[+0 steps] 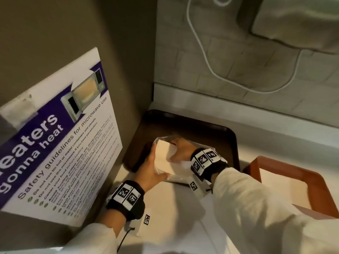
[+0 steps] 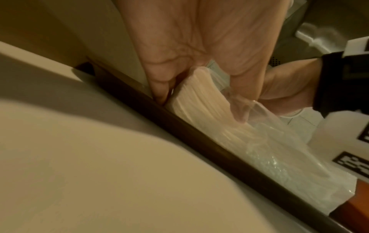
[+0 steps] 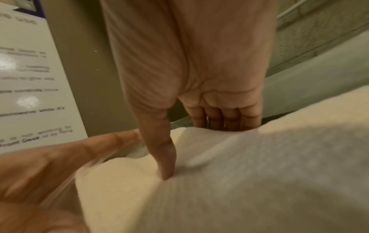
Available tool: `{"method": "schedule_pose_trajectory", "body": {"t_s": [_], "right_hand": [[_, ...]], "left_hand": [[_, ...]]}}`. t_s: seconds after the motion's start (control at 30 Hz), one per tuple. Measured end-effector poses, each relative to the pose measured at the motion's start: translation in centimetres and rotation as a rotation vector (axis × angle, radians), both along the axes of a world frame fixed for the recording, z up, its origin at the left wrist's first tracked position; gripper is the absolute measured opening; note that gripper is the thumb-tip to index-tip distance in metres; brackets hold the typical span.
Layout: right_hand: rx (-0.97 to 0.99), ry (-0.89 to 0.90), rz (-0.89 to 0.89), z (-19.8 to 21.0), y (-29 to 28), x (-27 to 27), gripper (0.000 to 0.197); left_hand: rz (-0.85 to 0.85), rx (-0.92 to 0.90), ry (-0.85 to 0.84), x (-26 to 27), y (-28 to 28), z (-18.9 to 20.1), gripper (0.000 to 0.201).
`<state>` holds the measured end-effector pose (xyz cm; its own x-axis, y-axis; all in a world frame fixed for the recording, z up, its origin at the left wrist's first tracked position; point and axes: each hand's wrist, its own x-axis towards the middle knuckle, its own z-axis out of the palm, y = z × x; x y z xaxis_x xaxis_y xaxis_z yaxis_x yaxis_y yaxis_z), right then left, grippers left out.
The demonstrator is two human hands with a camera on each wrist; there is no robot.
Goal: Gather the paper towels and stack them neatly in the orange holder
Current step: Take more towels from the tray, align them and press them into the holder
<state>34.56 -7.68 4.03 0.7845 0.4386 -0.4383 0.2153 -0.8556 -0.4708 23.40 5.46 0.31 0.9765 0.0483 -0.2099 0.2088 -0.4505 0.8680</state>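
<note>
A stack of cream paper towels [image 1: 166,155], partly in a clear plastic wrapper [image 2: 279,157], lies on a dark brown tray [image 1: 192,129]. My left hand [image 1: 157,162] grips the stack's left end, thumb on the near side and fingers on the far side. My right hand [image 1: 177,150] grips its right part; the thumb [image 3: 167,157] presses into the top and the fingers [image 3: 225,119] curl over the far edge. The orange holder [image 1: 322,191] stands to the right, with paper towels [image 1: 280,187] inside it.
A microwave safety poster [image 1: 60,143] hangs on the panel close to my left arm. A white cable [image 1: 211,68] loops on the tiled back wall. The tray and the holder sit on a pale counter [image 1: 183,208], and the tray fills the corner.
</note>
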Motion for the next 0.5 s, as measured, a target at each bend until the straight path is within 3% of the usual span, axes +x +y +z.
{"method": "schedule_pose_trajectory", "body": {"t_s": [0.23,0.5], "right_hand": [[0.061,0.01,-0.011,0.5,-0.5,-0.5,0.056],[0.437,-0.114,-0.138,4.6,-4.9,-2.9,0.031]], "left_hand": [[0.0,-0.072,-0.001,0.2,0.6,-0.4,0.128],[-0.032,-0.074,-0.05,0.1,0.8,-0.9,0.124]]}}
